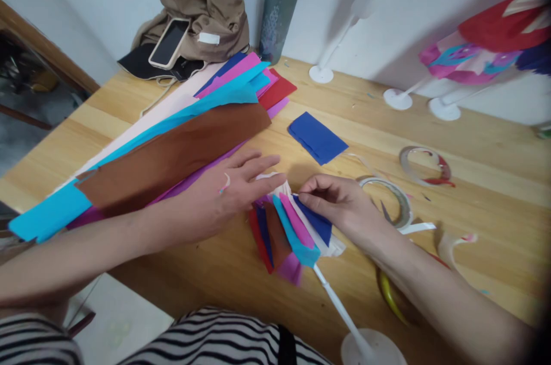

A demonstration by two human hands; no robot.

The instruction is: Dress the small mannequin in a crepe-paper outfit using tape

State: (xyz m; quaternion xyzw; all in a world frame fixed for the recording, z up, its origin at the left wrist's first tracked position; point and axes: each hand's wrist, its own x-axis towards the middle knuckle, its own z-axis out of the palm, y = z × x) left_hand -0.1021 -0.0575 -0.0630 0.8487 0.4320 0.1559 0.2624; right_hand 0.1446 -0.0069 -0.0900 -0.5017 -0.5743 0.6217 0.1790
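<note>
Table (365, 129): bears the paperwork; the step in hand looks like setting coloured strips around the head of a white stand (340, 302).
Stack (181, 152): long sheets, brown on top, pale pink, bright blue and purple beside it; left of the bundle, partly behind the left arm.
Left hand (232, 187): palm down, fingers spread over the bundle's upper left edge; whether its thumb presses the paper, I cannot tell.
Right hand (340, 198): thumb and forefinger pinching the top of the blue strip.
Bundle (279, 233): between and just below the hands, at the stand's end; red, brown, bright blue, pink and white strips hang around it.
Folded blue paper (317, 138): beyond the hands, apart from both.
Tape roll (403, 204): just past the right wrist, within easy reach.
Blue strip (316, 221): at the bundle's right side; the next move seems to call for keeping its top flush while the left fingers steady the rest.
</note>
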